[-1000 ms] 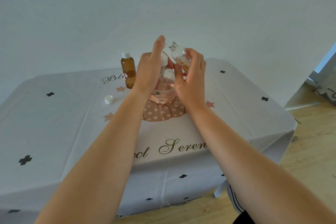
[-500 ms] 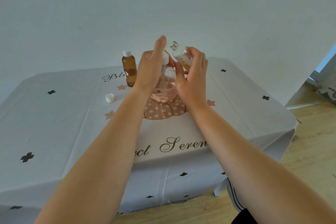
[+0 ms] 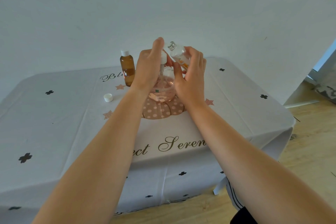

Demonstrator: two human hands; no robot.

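the small clear bottle (image 3: 180, 56) is up off the counter (image 3: 54, 123), in your right hand (image 3: 190, 78), whose fingers and thumb are wrapped round its body. you hold it tilted, its open neck up and to the left, just beside the white pump head (image 3: 163, 58), most likely so the spout can squirt straight into it. the pump bottle (image 3: 163, 90), round and clear with pink liquid, stands on the counter between your two wrists. your left hand (image 3: 148, 67) covers the pump from the left with one finger straight up past the head. its back hides the other fingers, so you cannot tell whether they grip the pump or only press on it. a white cap (image 3: 108, 97) lies loose to the left, probably set aside from the small bottle to keep it within reach. behind it a brown bottle (image 3: 127, 69) stands upright and capped, near but clear of your left hand.
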